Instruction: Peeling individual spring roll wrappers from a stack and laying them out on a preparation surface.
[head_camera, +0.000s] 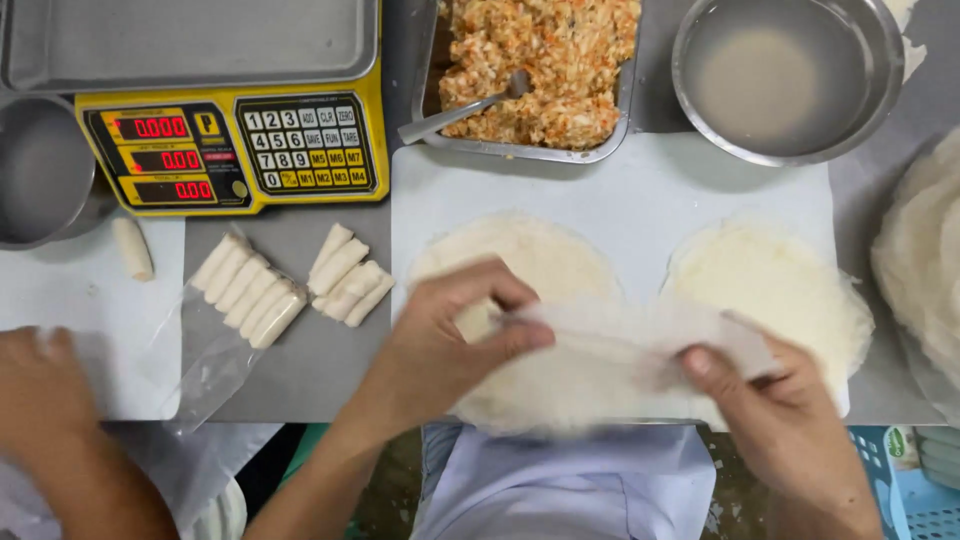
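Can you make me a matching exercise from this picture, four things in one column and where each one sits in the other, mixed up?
Things:
1. spoon
2. yellow scale
3. thin wrapper sheet
4. finished rolls

Places:
A. held up between the left hand and the right hand
B. far left corner of the table
C. lying on a clear plastic bag left of the white board
D. resting in the tray of filling

Pairs: 1-D, 2-B, 3-A, 4-C
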